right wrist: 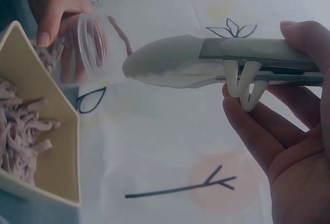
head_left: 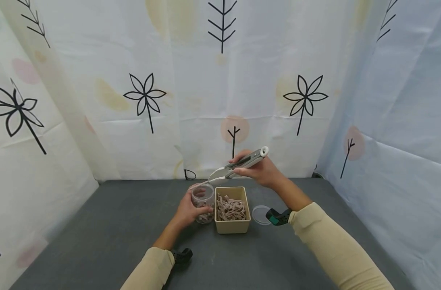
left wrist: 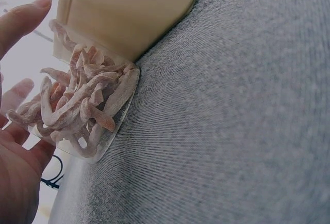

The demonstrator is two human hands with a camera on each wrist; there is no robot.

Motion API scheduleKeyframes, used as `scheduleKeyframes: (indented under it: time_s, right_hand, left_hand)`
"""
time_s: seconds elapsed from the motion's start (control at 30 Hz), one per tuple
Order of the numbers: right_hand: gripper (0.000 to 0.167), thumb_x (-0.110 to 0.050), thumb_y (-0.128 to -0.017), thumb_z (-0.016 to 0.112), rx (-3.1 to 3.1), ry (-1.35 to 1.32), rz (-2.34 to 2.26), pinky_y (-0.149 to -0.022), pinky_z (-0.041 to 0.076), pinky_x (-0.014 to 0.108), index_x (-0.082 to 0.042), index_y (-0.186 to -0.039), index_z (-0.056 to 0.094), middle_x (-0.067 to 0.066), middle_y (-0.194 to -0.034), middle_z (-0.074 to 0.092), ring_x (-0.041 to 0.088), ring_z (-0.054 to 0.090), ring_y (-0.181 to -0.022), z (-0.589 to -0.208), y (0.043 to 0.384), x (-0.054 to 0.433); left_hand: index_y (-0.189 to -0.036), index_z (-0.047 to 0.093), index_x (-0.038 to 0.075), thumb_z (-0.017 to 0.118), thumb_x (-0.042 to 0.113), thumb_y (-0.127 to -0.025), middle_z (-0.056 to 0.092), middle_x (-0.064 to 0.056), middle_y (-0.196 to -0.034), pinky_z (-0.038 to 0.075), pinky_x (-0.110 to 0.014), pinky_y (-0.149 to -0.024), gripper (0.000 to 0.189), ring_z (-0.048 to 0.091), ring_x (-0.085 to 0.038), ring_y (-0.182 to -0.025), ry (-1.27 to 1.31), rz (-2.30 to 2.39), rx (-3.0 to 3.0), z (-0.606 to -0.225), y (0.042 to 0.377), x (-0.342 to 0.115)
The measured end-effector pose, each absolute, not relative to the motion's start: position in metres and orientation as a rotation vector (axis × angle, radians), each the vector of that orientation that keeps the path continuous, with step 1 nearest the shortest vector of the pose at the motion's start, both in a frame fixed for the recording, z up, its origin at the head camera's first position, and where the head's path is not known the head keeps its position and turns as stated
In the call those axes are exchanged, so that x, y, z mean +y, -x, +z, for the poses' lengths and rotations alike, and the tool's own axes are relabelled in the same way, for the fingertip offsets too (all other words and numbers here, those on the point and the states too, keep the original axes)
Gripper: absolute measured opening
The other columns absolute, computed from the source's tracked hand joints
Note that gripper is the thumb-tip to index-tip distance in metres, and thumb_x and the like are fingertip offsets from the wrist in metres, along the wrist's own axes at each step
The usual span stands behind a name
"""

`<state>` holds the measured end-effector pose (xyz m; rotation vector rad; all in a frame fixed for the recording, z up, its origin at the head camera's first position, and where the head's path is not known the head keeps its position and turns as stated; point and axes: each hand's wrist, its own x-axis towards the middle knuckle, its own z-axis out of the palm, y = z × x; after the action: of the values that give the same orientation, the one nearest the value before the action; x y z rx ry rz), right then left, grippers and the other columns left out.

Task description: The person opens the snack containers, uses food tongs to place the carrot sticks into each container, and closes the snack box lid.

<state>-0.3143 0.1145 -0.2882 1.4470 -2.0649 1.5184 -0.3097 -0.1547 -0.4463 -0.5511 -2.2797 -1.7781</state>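
My left hand [head_left: 185, 210] grips a clear plastic jar [head_left: 203, 194] standing on the dark cloth, thumb on the near side and fingers behind. Pale, powdery dried strips [left wrist: 77, 100] lie in the bottom of the jar. With my right hand [head_left: 259, 171] I hold grey-and-white food tongs [head_left: 244, 162], their tips pointing left at the jar's mouth. The tong tips pinch one thin strip [right wrist: 119, 32], which overlaps the jar's opening in the right wrist view. Right beside the jar stands a cream rectangular box [head_left: 233, 228] with a heap of the same strips [head_left: 230, 208].
To the right of the box a round clear lid [head_left: 260, 214] lies flat, close to the right wrist's black band [head_left: 278, 217]. A white patterned curtain [head_left: 206, 88] rises behind the table [head_left: 133, 225] and along both sides.
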Motion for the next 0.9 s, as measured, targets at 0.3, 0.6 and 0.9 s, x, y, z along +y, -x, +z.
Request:
scheduleKeyframes:
  time_s: [0.3,0.6,0.9]
  right_hand:
    - [0.023,0.018,-0.083,0.065,-2.029,-1.464,1.516,-0.073,0.054,0.029,0.013,-0.104,0.059,0.029,-0.102,0.063,0.042,0.064,-0.095,-0.286,0.315,0.131]
    - [0.024,0.017,-0.084,0.064,-1.978,-1.484,1.562,-0.072,0.053,0.030,0.015,-0.107,0.057,0.034,-0.106,0.061,0.047,0.062,-0.097,-0.292,0.316,0.131]
    - [0.026,0.016,-0.084,0.065,-2.062,-1.376,1.586,-0.074,0.054,0.030,0.012,-0.109,0.058,0.031,-0.109,0.059,0.046,0.061,-0.099,-0.302,0.316,0.142]
  left_hand:
    - [-0.146,0.033,0.001,0.084,0.001,-0.073,0.049,-0.026,-0.136,0.043,-0.055,-0.093,0.089,0.048,-0.042,-0.124,0.562,-1.766,-2.318,-0.442,0.305,-0.156]
    - [-0.144,0.037,0.011,0.088,0.007,-0.070,0.053,-0.016,-0.134,0.045,-0.051,-0.093,0.090,0.050,-0.033,-0.124,0.530,-1.701,-2.328,-0.454,0.313,-0.158]
    - [-0.146,0.032,0.000,0.084,0.000,-0.073,0.046,-0.029,-0.137,0.040,-0.057,-0.096,0.089,0.044,-0.044,-0.128,0.567,-1.728,-2.332,-0.437,0.302,-0.154]
